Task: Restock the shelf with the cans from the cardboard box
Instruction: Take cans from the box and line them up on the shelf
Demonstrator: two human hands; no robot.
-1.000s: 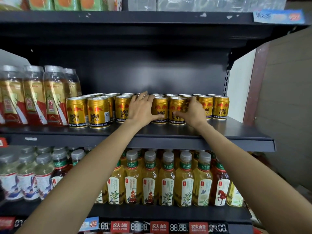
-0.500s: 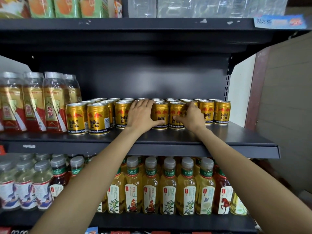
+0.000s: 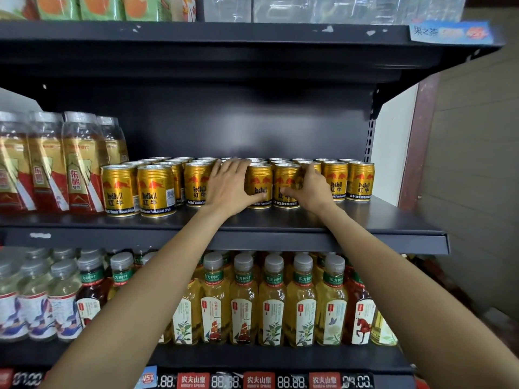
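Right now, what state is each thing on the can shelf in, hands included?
Left hand: fingers wrapped on a front-row Red Bull can, upright.
Right hand: fingers gripping the next Red Bull can, upright.
Other gold cans: upright, sealed, in rows.
Two leftmost cans: standing forward of the row.
Dongpeng bottles: upright, capped.

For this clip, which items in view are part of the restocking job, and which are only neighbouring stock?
Job in hand:
- gold Red Bull cans on the middle shelf
- left hand and right hand, each on a front-row can
- the cardboard box is not in view

Neighbouring stock:
- red-and-gold bottles, left of the cans
- tea bottles, shelf below
- price tags
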